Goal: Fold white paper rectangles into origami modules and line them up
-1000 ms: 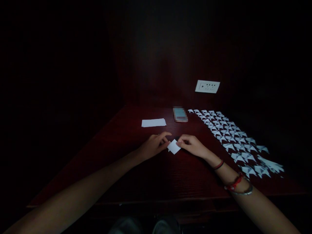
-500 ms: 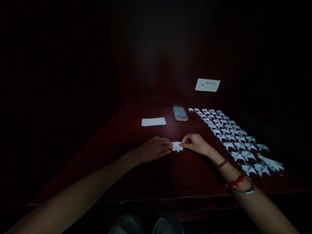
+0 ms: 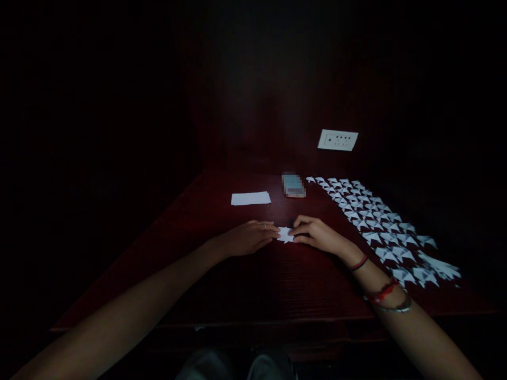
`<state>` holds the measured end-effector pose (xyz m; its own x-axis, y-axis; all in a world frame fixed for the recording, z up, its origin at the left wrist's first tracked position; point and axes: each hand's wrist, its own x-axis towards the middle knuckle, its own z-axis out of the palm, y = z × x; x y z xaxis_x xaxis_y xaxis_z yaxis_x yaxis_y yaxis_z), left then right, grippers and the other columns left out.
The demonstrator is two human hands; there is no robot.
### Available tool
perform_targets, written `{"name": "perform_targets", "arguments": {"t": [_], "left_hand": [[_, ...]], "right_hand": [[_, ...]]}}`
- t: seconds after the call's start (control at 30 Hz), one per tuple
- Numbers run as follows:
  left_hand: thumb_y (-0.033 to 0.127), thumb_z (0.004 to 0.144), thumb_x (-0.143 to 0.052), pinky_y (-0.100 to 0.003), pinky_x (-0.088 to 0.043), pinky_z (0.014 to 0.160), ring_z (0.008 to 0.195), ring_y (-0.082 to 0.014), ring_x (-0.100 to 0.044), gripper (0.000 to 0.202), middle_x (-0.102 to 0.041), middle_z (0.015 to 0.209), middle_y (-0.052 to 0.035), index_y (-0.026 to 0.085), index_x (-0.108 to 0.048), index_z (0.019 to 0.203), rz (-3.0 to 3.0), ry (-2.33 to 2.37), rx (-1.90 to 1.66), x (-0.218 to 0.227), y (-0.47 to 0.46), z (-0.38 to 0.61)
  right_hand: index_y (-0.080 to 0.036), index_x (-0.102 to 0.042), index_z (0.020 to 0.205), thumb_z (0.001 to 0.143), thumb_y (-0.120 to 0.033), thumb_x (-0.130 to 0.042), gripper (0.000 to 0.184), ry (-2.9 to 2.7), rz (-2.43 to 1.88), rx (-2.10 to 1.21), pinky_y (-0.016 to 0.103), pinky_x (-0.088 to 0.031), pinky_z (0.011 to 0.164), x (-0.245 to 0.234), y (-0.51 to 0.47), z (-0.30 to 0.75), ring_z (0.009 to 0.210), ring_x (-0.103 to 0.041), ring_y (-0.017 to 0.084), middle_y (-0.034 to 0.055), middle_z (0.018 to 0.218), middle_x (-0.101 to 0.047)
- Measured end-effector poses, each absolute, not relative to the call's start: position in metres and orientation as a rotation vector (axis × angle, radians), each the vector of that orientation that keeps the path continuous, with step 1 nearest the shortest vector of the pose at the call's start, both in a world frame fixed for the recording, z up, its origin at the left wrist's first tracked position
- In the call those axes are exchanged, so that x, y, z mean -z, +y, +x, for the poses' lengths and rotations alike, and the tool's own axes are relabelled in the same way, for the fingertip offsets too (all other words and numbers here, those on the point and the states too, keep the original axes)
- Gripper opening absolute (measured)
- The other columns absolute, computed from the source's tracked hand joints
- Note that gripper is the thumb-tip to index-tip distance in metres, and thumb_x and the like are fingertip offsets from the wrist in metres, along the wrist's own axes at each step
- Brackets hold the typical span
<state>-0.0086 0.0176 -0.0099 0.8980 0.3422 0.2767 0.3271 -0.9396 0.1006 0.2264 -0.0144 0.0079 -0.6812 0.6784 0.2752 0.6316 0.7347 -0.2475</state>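
A small white folded paper (image 3: 285, 235) with pointed corners lies flat on the dark red table, between my two hands. From the left, my left hand (image 3: 249, 237), a ring on one finger, grips its edge with fingertips and thumb. My right hand (image 3: 317, 233) has hold of the opposite edge, its fingers bent and the thumb close to the near corner. The fingertips cover both side edges of the paper. Beyond my hands is a flat stack of white paper slips (image 3: 251, 198).
A phone (image 3: 293, 184) with a blurred screen lies near the back wall. Rows of white folded paper pieces (image 3: 372, 214) run down the right side, with a bundle of paper strips (image 3: 439, 265) near the front. A socket panel (image 3: 338, 140) is on the wall.
My left hand has drawn slightly left with the folded paper. The fingers of my right hand have spread a little and reach farther over its right edge.
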Motion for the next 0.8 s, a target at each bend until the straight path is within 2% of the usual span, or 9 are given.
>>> {"name": "perform_targets", "arguments": {"t": [0.23,0.4,0.5,0.63,0.8], "left_hand": [[0.023,0.087,-0.033,-0.033,-0.028,0.093,0.117,-0.0159,-0.028,0.03,-0.039,0.123,-0.0003,0.024,-0.039,0.116,2.995,0.567,-0.423,0.009,0.016,-0.007],[0.023,0.085,-0.036,-0.03,-0.028,0.092,0.11,-0.0139,-0.036,0.031,-0.044,0.118,-0.0015,0.023,-0.04,0.116,3.0,0.549,-0.449,0.009,0.016,-0.006],[0.021,0.085,-0.036,-0.031,-0.028,0.091,0.112,-0.0147,-0.034,0.031,-0.042,0.12,-0.0009,0.026,-0.04,0.116,3.033,0.496,-0.404,0.009,0.016,-0.007],[0.021,0.085,-0.036,-0.033,-0.028,0.092,0.116,-0.0175,-0.029,0.033,-0.038,0.124,-0.0005,0.028,-0.039,0.117,3.056,0.495,-0.368,0.007,0.015,-0.008],[0.02,0.085,-0.036,-0.033,-0.027,0.093,0.114,-0.0171,-0.031,0.034,-0.038,0.123,-0.0008,0.027,-0.038,0.118,3.05,0.485,-0.351,0.007,0.014,-0.007]], "right_hand": [[-0.019,-0.059,0.095,0.077,-0.032,-0.048,0.026,-2.621,-0.999,-0.177,0.025,-0.041,0.071,-0.008,-0.019,0.22,0.078,-0.052,0.013,0.0047,0.088,-0.053],[-0.018,-0.06,0.093,0.08,-0.031,-0.041,0.026,-2.639,-0.984,-0.199,0.024,-0.041,0.07,-0.009,-0.018,0.217,0.075,-0.052,0.012,0.0043,0.083,-0.055],[-0.017,-0.06,0.089,0.082,-0.03,-0.038,0.026,-2.638,-0.971,-0.217,0.023,-0.04,0.068,-0.008,-0.017,0.215,0.073,-0.052,0.012,0.0044,0.081,-0.056],[-0.016,-0.061,0.087,0.082,-0.029,-0.039,0.026,-2.631,-0.961,-0.248,0.023,-0.04,0.067,-0.008,-0.015,0.215,0.072,-0.052,0.011,0.005,0.08,-0.056],[-0.017,-0.06,0.093,0.078,-0.029,-0.046,0.024,-2.652,-0.937,-0.29,0.024,-0.04,0.068,-0.008,-0.016,0.218,0.075,-0.053,0.012,0.0045,0.082,-0.057]]}}
